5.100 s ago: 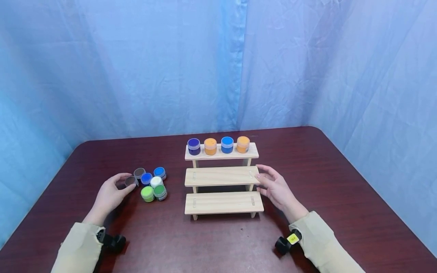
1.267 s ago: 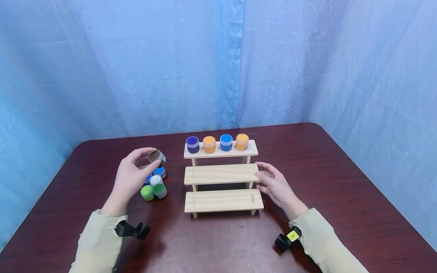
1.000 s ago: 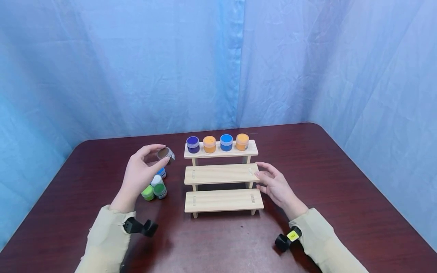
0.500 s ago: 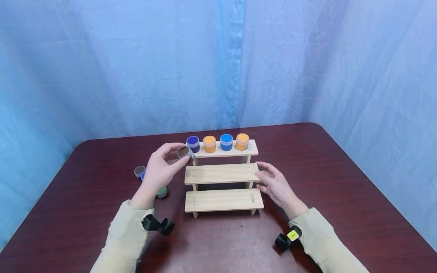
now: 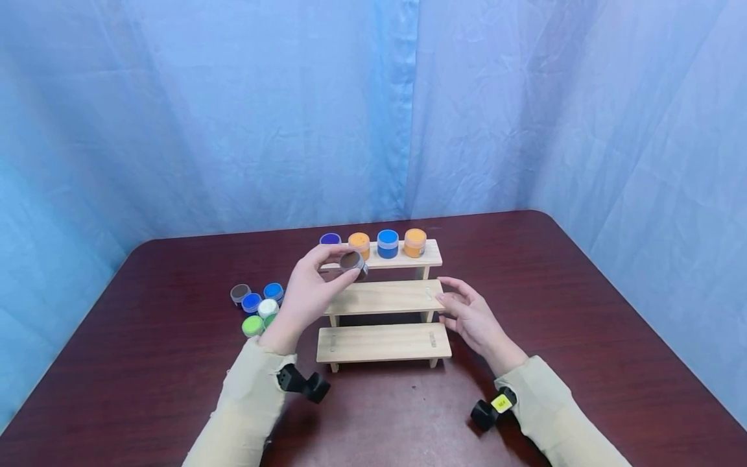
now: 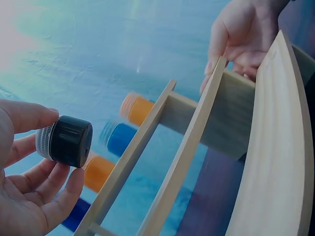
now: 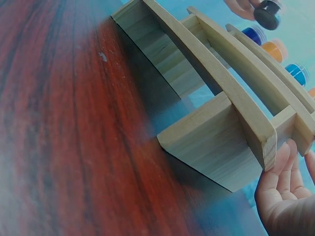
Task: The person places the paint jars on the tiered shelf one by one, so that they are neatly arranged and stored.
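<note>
Pinches the brown jar (image 5: 351, 261) by its sides in the left hand (image 5: 306, 285), near the frame's centre — and grips the wooden stand (image 5: 382, 342) with the right hand (image 5: 471, 319), right of centre, probably for steadiness.

The base of the purple jar (image 5: 330, 239), at half past ten from the brown jar (image 5: 351, 261), is hidden by the left hand (image 5: 306, 285); the dark green jar (image 5: 270, 320), at six o'clock from the white jar (image 5: 268, 307), is partly covered. In the right wrist view, an orange jar (image 7: 312, 92) is cut off near three o'clock.
</note>
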Action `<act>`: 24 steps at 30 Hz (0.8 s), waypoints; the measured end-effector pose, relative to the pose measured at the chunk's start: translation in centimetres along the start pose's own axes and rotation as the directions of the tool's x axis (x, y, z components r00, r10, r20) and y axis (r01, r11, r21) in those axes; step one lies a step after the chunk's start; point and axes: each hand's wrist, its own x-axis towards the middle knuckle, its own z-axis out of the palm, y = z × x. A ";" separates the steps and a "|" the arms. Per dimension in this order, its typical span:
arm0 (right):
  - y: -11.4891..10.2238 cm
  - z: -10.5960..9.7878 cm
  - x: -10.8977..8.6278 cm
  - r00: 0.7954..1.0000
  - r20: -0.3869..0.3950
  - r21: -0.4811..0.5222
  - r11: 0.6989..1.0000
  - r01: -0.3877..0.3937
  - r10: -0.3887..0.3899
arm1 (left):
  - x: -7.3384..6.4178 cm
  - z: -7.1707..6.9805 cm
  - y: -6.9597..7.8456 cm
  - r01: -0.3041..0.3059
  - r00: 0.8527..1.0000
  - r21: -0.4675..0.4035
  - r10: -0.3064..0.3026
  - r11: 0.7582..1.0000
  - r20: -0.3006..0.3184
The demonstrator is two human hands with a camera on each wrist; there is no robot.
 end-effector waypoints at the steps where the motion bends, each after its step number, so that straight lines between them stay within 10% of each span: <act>1: 0.0 0.0 0.0 1.000 0.001 0.000 1.000 -0.001 0.001 | 0.1 0.2 0.0 -0.001 1.000 -0.002 0.001 1.000 0.005; 24: -0.1 0.1 0.1 1.000 -0.003 -0.010 1.000 -0.010 0.010 | 0.6 5.9 0.0 -0.034 0.989 -0.083 0.046 0.996 0.140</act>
